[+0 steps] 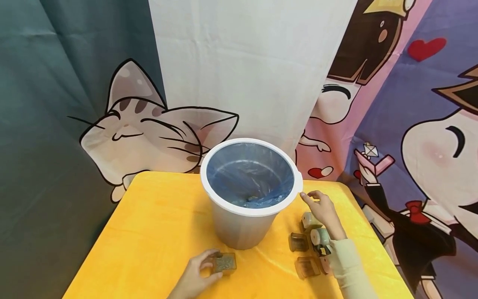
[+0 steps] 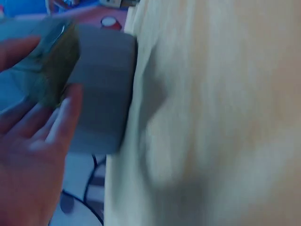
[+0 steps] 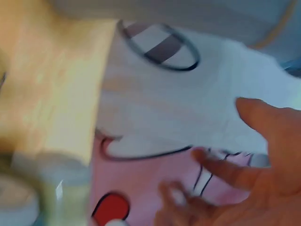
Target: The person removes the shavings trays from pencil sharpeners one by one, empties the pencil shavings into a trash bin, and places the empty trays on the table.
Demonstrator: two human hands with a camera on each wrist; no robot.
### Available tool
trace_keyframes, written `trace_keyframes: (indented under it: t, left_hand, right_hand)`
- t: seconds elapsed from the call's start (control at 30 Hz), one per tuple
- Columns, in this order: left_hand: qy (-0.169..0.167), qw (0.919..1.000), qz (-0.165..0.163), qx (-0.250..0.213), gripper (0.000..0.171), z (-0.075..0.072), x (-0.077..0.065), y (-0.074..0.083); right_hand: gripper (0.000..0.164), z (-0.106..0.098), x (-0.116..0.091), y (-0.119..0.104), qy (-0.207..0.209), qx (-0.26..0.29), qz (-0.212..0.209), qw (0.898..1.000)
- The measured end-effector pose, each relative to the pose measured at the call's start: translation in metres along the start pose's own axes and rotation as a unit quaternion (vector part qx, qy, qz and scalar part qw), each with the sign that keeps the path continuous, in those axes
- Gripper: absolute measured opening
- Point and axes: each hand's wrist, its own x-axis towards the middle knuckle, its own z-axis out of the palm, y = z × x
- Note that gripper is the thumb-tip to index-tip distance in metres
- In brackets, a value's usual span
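Observation:
My left hand [image 1: 192, 274] holds a small clear box [image 1: 225, 262] with grey-green contents, thumb and fingers on its side, in front of the bin. The left wrist view shows the same box [image 2: 59, 66] tilted between thumb and fingers. A pale grey bin [image 1: 242, 228] with a white rim stands at the middle of the table, lined with a blue plastic bag [image 1: 261, 176]. My right hand [image 1: 324, 209] is at the bin's right, fingertips close by the rim, thumb and fingers apart with nothing between them. Its loosely bent fingers also show in the right wrist view.
Right of the bin lie two brownish clear containers [image 1: 298, 242]. Beside them, partly under the right forearm, several small items cluster, among them a round pale-green one [image 1: 320, 236] and a boxy one [image 1: 310, 221]. A yellow cloth [image 1: 160, 216] covers the table; printed curtains [image 1: 254, 62] hang behind.

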Motion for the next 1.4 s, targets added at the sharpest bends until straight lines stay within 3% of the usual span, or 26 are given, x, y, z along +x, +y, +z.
trace_keyframes:
  t: [0.07,0.13,0.27,0.4,0.47,0.57,0.63,0.73,0.83,0.97,1.1,1.3,1.4]
  left_hand:
    - [-0.039,0.997,-0.06,-0.029,0.056,-0.013,-0.006,0.0]
    - [-0.059,0.9934,-0.088,-0.045,0.058,-0.025,-0.01,-0.002]
    - [-0.08,0.9877,-0.111,-0.077,0.057,-0.041,-0.015,-0.002]
    - [-0.091,0.9834,-0.127,-0.092,0.059,-0.051,-0.019,-0.002]
    - [-0.084,0.9827,-0.132,-0.099,0.059,-0.055,-0.02,-0.001]
    - [-0.068,0.9833,-0.134,-0.103,0.06,-0.061,-0.02,-0.001]
    - [-0.061,0.9842,-0.128,-0.106,0.059,-0.065,-0.02,0.0]
    - [-0.055,0.9903,-0.095,-0.085,0.057,-0.072,-0.019,-0.001]
    - [-0.062,0.9935,-0.061,-0.073,0.055,-0.078,-0.017,-0.002]
    - [-0.08,0.9914,-0.056,-0.086,0.053,-0.084,-0.014,-0.003]
    - [-0.081,0.9869,-0.079,-0.115,0.052,-0.084,-0.015,-0.005]
    - [-0.046,0.9863,-0.119,-0.104,0.054,-0.085,-0.013,-0.007]
    - [-0.026,0.9872,-0.126,-0.094,0.054,-0.088,-0.013,-0.006]
  right_hand:
    - [0.062,-0.001,-0.001,-0.009,0.016,0.055,-0.031,0.998]
    - [0.056,-0.002,-0.004,-0.019,0.021,0.111,-0.048,0.992]
    - [0.048,-0.007,-0.013,-0.041,-0.005,0.232,-0.074,0.97]
    - [0.042,-0.011,-0.022,-0.06,-0.044,0.345,-0.077,0.935]
    - [0.04,-0.014,-0.025,-0.069,-0.052,0.383,-0.077,0.919]
    - [0.039,-0.017,-0.028,-0.077,-0.06,0.412,-0.075,0.906]
    - [0.039,-0.018,-0.028,-0.081,-0.079,0.392,-0.081,0.913]
    - [0.041,-0.02,-0.026,-0.086,-0.119,0.354,-0.093,0.923]
    - [0.042,-0.02,-0.022,-0.09,-0.135,0.343,-0.084,0.926]
    - [0.038,-0.016,-0.019,-0.095,-0.09,0.374,-0.04,0.922]
    - [0.034,-0.011,-0.015,-0.099,-0.031,0.393,-0.009,0.919]
    - [0.046,-0.01,-0.008,-0.104,0.009,0.363,-0.005,0.932]
    - [0.047,-0.008,-0.006,-0.105,0.027,0.369,-0.01,0.929]
